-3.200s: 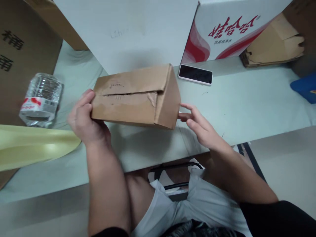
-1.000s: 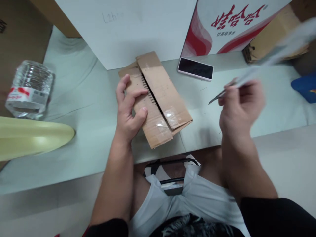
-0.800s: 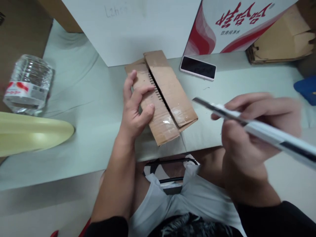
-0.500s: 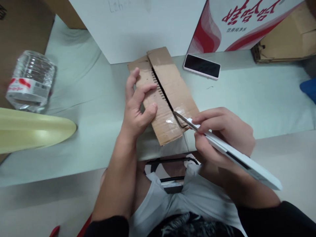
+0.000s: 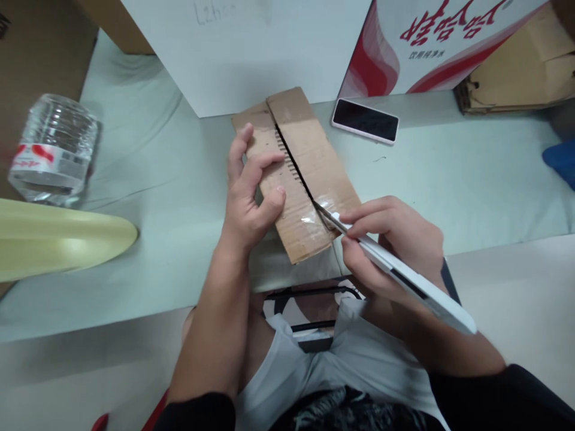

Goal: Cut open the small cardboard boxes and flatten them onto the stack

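Note:
A small flat cardboard box [image 5: 321, 152] lies tilted on the cloth-covered table, with a dark slit between its flaps and shiny clear tape at its near end. My left hand [image 5: 251, 185] holds the box by its left side, thumb and a forefinger pressed on the top; some fingers are hidden. In my right hand [image 5: 390, 239] is a white utility knife [image 5: 413, 281], gripped like a pen with its blade out. The blade's tip touches the slit beside the tape.
A white carton [image 5: 269, 54] and a red-and-white carton [image 5: 404, 48] stand behind. A phone [image 5: 366, 121] lies at their foot. To the left are a clear water bottle [image 5: 56, 146] and a pale yellow object [image 5: 67, 239]. Folded cardboard [image 5: 516, 81] sits at the far right.
My right hand and the knife have shifted left, and the knife's rear end has swung left. The blade tip stays near the slit. My left hand and the box are nearly still.

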`<state>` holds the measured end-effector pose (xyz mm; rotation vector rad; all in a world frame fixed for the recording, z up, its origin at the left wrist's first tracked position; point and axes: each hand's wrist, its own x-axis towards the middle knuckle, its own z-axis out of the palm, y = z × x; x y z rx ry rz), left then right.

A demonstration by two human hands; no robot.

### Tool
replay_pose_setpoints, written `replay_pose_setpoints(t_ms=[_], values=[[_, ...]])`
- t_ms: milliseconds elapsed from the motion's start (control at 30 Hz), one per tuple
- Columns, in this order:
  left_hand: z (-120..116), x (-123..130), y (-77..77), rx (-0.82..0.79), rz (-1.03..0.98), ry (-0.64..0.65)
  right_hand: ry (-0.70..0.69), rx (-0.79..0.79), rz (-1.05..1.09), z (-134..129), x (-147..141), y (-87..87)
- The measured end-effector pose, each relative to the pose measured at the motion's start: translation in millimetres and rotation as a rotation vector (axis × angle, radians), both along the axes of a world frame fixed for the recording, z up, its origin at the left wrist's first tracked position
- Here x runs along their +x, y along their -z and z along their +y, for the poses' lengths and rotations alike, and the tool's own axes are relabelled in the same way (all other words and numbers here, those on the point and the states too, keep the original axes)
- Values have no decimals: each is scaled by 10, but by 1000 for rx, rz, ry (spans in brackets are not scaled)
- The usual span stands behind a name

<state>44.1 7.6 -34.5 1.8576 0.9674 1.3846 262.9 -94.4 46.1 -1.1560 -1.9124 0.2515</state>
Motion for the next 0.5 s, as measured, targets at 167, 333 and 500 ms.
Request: replay_pose_setpoints(t_ms=[167,333,500], values=[[-17,3,-52,-31,20,-9,-16,-21,140,6,12,6],[-20,-11,-72,-58,40,-20,6,-33,206,-44,49,4],[-4,-29,-80,-52,33,-2,-54,-53,215,-99,115,-23]])
